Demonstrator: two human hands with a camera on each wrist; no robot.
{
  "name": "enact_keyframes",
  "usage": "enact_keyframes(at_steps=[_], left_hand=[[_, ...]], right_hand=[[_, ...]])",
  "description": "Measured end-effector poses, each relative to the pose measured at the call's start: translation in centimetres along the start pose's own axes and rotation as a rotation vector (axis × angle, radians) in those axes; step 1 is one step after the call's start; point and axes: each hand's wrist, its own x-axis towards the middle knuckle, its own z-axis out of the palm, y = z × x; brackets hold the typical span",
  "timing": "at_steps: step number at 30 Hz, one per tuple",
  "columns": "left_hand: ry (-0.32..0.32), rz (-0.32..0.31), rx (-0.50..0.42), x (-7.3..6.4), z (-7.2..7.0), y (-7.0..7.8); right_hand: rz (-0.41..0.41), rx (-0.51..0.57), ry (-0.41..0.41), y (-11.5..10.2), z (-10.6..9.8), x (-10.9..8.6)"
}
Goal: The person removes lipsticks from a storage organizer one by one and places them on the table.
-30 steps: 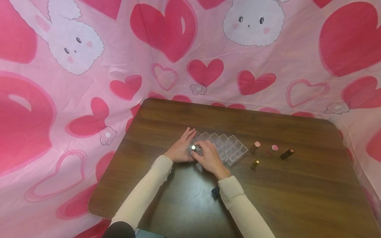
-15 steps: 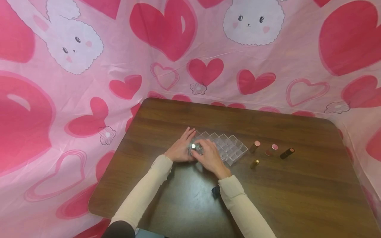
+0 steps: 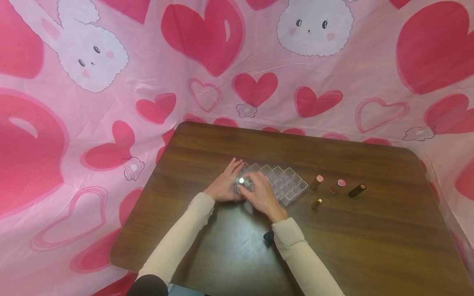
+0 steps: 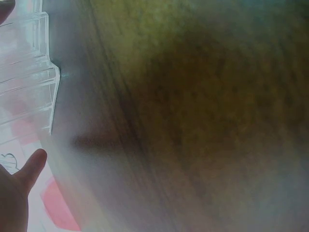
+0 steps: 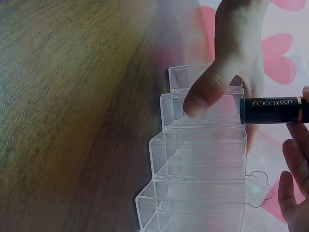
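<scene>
My right hand (image 3: 261, 195) pinches a dark lipstick tube (image 5: 270, 110) with a gold band and white lettering. In the right wrist view the tube stands with its lower end right at the top edge of a clear stepped lipstick organizer (image 5: 203, 159). At the organizer's left end, my left hand (image 3: 224, 187) grips it, the thumb (image 5: 200, 99) against its front face and the fingers reaching along the side. The tube's shiny end catches light in the head view. Part of the organizer is hidden behind both hands.
Right of the organizer are a pink-topped lipstick (image 3: 317, 182), another pink-topped one (image 3: 338, 186), a black one (image 3: 357, 190) and a small gold one (image 3: 317, 204). They share a brown wooden table (image 3: 389, 230). A heart-patterned pink cloth (image 3: 259, 53) hangs behind.
Both hands stay at the organizer's left end. The tube's bright end shifts very slightly with the right hand's fingers; nothing else visibly moves.
</scene>
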Motion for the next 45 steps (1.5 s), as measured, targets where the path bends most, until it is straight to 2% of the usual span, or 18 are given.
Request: enact_keyframes(at_steps=[12, 26, 37, 45], left_hand=[[0.009, -0.006, 0.002, 0.0, 0.2, 0.1], [-0.002, -0.046, 0.002, -0.1, 0.1, 0.3], [0.017, -0.031, 0.017, 0.0, 0.3, 0.1], [-0.005, -0.05, 0.015, 0.0, 0.0, 0.4]], right_hand=[[-0.001, 0.006, 0.032, -0.2, -0.4, 0.0], [-0.04, 0.019, 0.08, -0.2, -1.1, 0.1], [-0.006, 0.043, 0.069, -0.3, -1.8, 0.0], [-0.009, 0.049, 0.08, -0.3, -2.1, 0.0]])
